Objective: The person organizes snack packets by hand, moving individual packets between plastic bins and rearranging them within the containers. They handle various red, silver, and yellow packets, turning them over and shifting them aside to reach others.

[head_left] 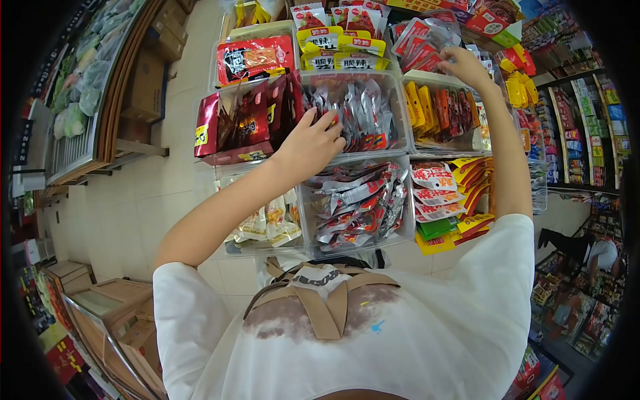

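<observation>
Left hand (312,143) curls, fingers together, among the near silver snack packets (363,110); right hand (467,67) pinches the far red packets (420,40). Sorting seems underway; freeing one packet calls for care.

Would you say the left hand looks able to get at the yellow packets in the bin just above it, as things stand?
Probably yes. The left hand rests at the silver-and-red packets, directly below the yellow packets. These look uncovered, and nothing stands between them and the hand.
</observation>
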The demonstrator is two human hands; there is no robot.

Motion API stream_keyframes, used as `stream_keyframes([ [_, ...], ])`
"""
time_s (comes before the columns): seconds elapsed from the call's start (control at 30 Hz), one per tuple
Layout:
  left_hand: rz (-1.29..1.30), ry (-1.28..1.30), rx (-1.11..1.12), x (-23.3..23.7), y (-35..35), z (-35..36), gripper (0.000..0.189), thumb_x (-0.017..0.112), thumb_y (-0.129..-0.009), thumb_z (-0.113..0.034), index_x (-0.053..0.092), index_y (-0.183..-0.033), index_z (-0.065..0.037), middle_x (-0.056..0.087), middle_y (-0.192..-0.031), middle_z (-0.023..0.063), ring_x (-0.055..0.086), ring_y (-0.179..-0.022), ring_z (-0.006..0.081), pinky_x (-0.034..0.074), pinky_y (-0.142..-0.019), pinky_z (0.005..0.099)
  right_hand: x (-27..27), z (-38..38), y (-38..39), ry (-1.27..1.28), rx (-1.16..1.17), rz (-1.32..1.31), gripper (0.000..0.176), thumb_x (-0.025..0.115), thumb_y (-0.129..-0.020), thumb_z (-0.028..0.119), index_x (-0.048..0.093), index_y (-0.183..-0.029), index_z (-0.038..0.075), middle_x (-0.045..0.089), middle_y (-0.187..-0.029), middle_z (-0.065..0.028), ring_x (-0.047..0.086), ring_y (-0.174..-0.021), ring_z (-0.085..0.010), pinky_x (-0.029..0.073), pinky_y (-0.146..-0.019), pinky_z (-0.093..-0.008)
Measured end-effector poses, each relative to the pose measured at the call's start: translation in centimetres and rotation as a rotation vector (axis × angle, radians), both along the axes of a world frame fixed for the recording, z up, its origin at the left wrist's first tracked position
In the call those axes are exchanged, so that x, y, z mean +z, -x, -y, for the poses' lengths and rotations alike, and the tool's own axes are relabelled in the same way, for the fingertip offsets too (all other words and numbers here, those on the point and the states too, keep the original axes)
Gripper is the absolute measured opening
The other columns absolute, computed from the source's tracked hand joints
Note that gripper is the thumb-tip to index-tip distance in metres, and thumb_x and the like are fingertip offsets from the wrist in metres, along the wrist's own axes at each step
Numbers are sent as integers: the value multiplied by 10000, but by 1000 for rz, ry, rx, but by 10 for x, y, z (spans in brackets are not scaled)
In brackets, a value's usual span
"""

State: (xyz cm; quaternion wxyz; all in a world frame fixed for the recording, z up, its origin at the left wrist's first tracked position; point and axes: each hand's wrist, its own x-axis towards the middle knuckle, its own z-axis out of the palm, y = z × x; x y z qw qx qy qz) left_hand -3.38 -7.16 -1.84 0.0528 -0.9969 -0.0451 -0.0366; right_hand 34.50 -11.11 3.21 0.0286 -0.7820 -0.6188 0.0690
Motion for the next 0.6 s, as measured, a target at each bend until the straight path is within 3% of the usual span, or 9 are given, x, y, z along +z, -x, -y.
stream_keyframes([
  [0.13,18,7,-10,-4,2,-1,179,522,-735,-138,550,-904,-85,512,-1152,42,370,-1171,217,301,-943,430,24,4,5,-226,-41,-100,278,608,-740,220,569,-959,52,623,-898,-83,590,-806,-208,443,-710,-305],
  [0.23,28,38,-2,-4,5,-1,206,519,-735,-132,547,-934,-88,511,-1153,39,363,-1177,212,291,-950,434,57,8,1,-392,92,-350,320,610,-748,292,574,-935,35,617,-846,-57,571,-756,-147,437,-674,-269],
  [0.3,172,28,-43,-1,5,-3,226,511,-739,-123,545,-961,-91,526,-1125,47,426,-1121,238,312,-943,402,76,12,2,-444,57,-511,282,543,-840,267,554,-1040,68,570,-894,50,500,-811,-41,405,-690,-218],
  [0.33,172,27,-43,9,4,-3,226,511,-739,-123,545,-961,-91,526,-1125,47,426,-1121,238,312,-943,402,85,15,14,-444,57,-512,282,543,-840,267,554,-1040,68,570,-894,50,500,-811,-41,405,-690,-218],
  [0.4,371,540,222,32,1,-4,249,517,-777,-137,539,-1020,-86,559,-1061,55,510,-1018,207,365,-893,335,102,23,55,-342,81,-426,251,533,-847,231,549,-1053,87,559,-865,60,483,-765,-33,397,-660,-215],
  [0.43,367,542,218,38,-3,-6,249,517,-777,-137,539,-1020,-86,559,-1061,55,510,-1018,207,365,-893,335,137,31,103,-101,393,-659,227,526,-850,220,557,-1022,76,542,-826,55,467,-735,-32,383,-620,-203],
  [0.5,650,1261,362,48,-9,-13,320,577,-780,-210,531,-1041,-31,577,-1041,71,556,-931,174,410,-816,295,102,18,109,-50,389,-613,230,528,-848,231,560,-1010,71,538,-807,51,465,-729,-29,375,-606,-194],
  [0.53,651,1259,363,59,-8,-14,320,577,-780,-210,531,-1041,-31,577,-1041,71,556,-931,174,410,-816,295,92,12,117,0,391,-565,235,529,-846,241,564,-998,65,534,-788,48,462,-722,-26,366,-592,-184],
  [0.6,361,1712,288,77,-4,-16,375,592,-793,-256,536,-1065,-5,599,-989,54,552,-881,104,425,-761,258,91,7,148,29,435,-569,228,516,-852,240,566,-980,58,533,-784,42,457,-724,-22,362,-591,-177],
])
